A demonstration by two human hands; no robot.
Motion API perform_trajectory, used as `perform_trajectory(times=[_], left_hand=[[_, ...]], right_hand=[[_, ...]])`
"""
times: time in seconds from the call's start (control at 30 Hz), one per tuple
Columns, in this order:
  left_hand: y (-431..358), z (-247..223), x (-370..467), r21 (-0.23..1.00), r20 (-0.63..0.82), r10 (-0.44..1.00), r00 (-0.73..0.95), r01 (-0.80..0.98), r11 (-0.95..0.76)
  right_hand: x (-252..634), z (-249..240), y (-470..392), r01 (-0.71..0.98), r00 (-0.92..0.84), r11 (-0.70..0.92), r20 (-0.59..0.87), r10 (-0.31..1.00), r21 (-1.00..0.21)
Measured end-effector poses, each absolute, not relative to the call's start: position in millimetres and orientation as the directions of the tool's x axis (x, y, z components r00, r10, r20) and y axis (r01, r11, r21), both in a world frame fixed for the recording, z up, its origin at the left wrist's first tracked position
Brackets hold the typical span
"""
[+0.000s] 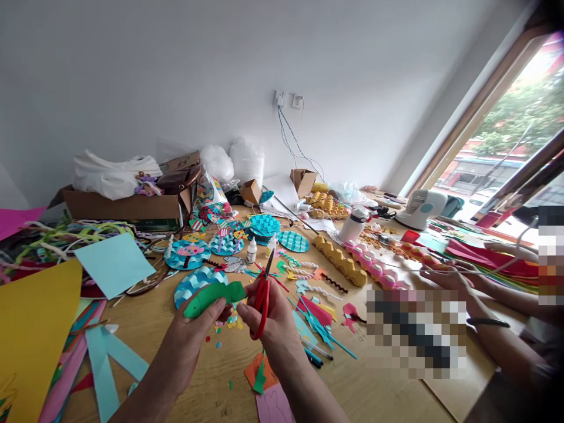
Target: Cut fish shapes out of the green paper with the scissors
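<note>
My left hand (198, 329) is closed on a piece of green paper (214, 298), curved into a long rounded shape. In my right hand (277, 314) is a pair of red-handled scissors (263, 302), its blades pointing up and away from me. The two hands are close together over the table, and the fingertips of the right hand are near the end of the green paper. Just beyond the paper lies a blue wavy paper disc (198, 285). Under my hands are small coloured paper scraps and an orange paper (253, 371).
Small white bottles (251, 251) stand beyond my hands, among decorated blue discs (188, 254). Coloured paper sheets (114, 265) lie to the left. A white bottle (353, 224) and egg-carton strips (340, 259) are to the right, where another person's hands (453, 282) are at work.
</note>
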State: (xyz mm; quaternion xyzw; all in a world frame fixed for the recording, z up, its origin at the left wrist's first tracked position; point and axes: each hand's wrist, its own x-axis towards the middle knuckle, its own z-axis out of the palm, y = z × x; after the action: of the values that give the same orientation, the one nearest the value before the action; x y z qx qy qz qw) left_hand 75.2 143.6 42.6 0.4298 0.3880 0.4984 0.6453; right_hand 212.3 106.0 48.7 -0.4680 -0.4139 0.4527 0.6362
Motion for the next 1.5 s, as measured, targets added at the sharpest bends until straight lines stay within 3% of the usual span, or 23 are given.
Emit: perform_trajectory(times=[0.23, 0.37, 0.5, 0.73, 0.93, 1.2, 1.5], left_hand=[[144.3, 42.2, 71.4, 0.925, -0.086, 0.965, 0.249, -0.339, 0.169], [150.8, 55.4, 58.0, 0.950, -0.063, 0.949, 0.308, -0.272, 0.151], [158.1, 68.3, 46.0, 0.995, 0.040, 0.907, 0.419, -0.104, 0.004], [163.7, 71.0, 44.7, 0.989, 0.084, 0.861, 0.502, 0.066, -0.135], [161.7, 74.8, 39.9, 0.998, 0.057, 0.877, 0.477, -0.022, -0.053], [153.7, 77.8, 45.3, 0.925, -0.053, 0.955, 0.291, -0.347, 0.157], [147.4, 80.4, 51.6, 0.845, -0.057, 0.982, 0.182, -0.514, 0.145]], right_hand=[[213.8, 67.8, 112.3, -0.138, 0.186, 0.173, 0.146, 0.972, -0.975], [223.6, 76.1, 112.1, 0.124, 0.151, 0.175, 0.193, 0.969, -0.977], [228.7, 85.0, 111.1, 0.419, 0.057, 0.168, 0.210, 0.976, -0.892], [218.7, 94.5, 113.4, 0.521, -0.065, 0.262, 0.269, 0.961, -0.812], [215.0, 82.8, 105.3, 0.372, 0.028, 0.241, 0.270, 0.962, -0.896], [203.7, 53.0, 85.2, 0.050, -0.066, 0.020, 0.016, 0.998, -0.999], [193.6, 23.3, 88.0, -0.118, -0.060, -0.094, -0.088, 0.994, -0.989]])
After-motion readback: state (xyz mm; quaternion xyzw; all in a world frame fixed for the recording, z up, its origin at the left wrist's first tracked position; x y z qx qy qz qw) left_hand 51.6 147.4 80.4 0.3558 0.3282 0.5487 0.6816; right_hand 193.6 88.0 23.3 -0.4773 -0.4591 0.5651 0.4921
